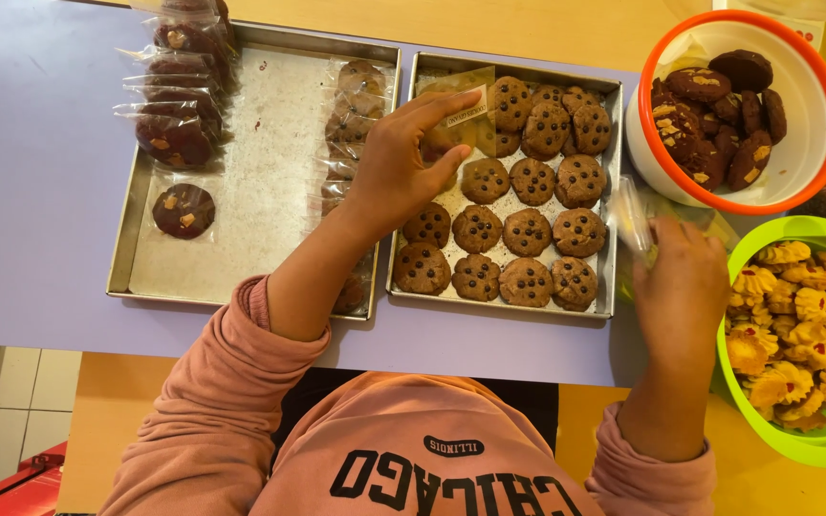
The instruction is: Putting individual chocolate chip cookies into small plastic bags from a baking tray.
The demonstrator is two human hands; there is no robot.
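Left hand [403, 162] pinches a brown chocolate-chip cookie [440, 145] in a clear plastic sleeve [466, 96] — keep it flat; right hand [681, 277] grips more clear sleeves [635, 218].

Clear cellophane cookie bag [466, 100], small, flat and glossy with a pale label patch, was pinched at its lower left corner, lay tilted over the chocolate-chip cookie tray [503, 301] toward 11 o'clock, and overlapped the upper-left cookies.

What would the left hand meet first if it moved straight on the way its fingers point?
Probably the cookies at the far end of the right tray; the left hand holds a small clear bag just before them. Height is unclear.
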